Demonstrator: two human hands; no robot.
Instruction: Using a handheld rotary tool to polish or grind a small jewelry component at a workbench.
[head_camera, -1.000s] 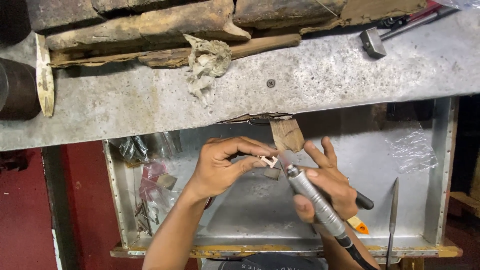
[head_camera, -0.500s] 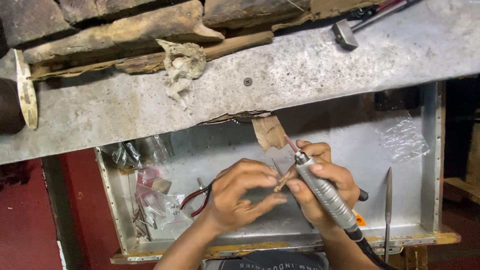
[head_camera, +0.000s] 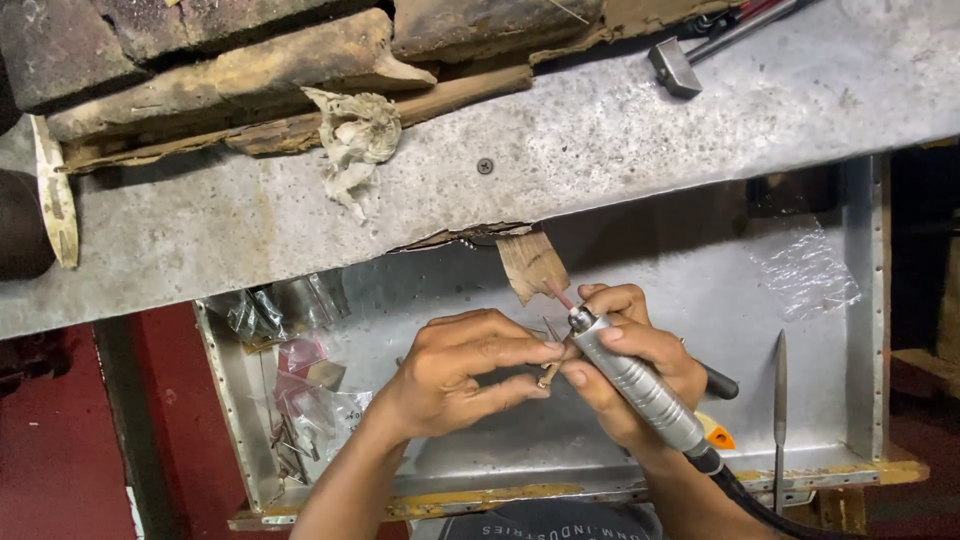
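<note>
Metal rotary handpiece (head_camera: 640, 385), workpiece (head_camera: 550, 372) seemingly finger-hidden

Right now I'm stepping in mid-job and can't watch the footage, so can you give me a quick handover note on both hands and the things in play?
Left hand: fingers pinch a small thin metal piece over the shallow grey metal tray.
Right hand: wrapped around the ribbed silver rotary handpiece; its tip points up toward the wooden bench peg.
Nearby: slim needle file on the tray's right, clear plastic bags on its left, hammer on the bench top.
How far the work has got: cannot tell.
</note>
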